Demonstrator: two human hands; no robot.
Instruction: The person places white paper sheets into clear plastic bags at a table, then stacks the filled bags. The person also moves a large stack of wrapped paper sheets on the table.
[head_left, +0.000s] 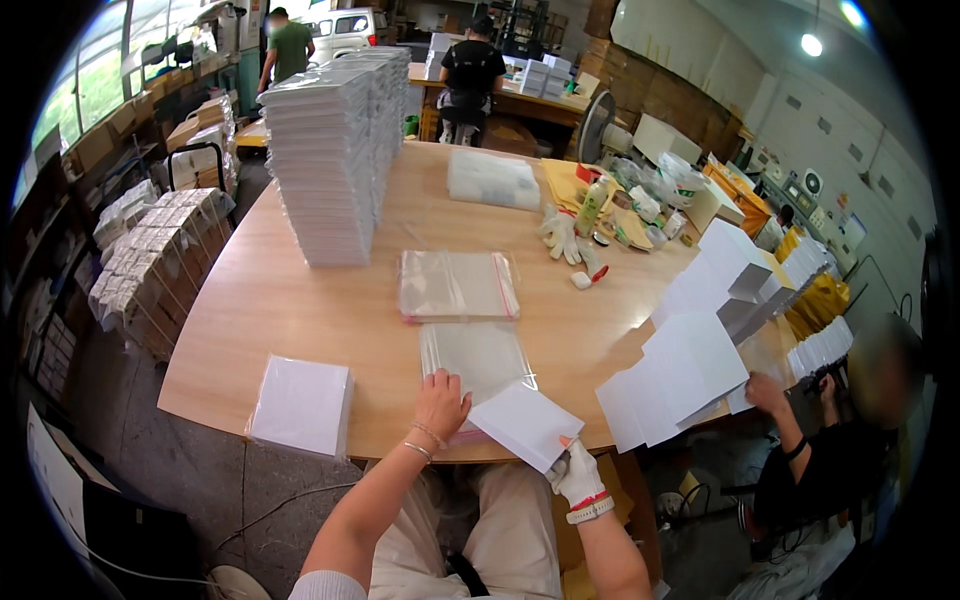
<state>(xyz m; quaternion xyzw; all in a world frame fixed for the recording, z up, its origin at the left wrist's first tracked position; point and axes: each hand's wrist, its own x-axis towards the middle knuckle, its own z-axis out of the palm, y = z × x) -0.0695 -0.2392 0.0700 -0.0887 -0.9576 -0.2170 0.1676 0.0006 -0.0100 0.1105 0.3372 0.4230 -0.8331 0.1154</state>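
My bare left hand rests on a pile of clear plastic bags at the table's near edge, fingers bent and a little apart. In a white glove, my right hand grips a white paper block by its near right corner. The block is tilted, and its left end lies over the bags close to my left hand. Beyond lies a second pile of clear bags with a pink edge strip. To the left sits a wrapped white paper stack.
A tall stack of wrapped white packs stands at the far left. White paper piles fan out on the right, where a co-worker's hand touches them. Gloves, a bottle and clutter lie at the back right.
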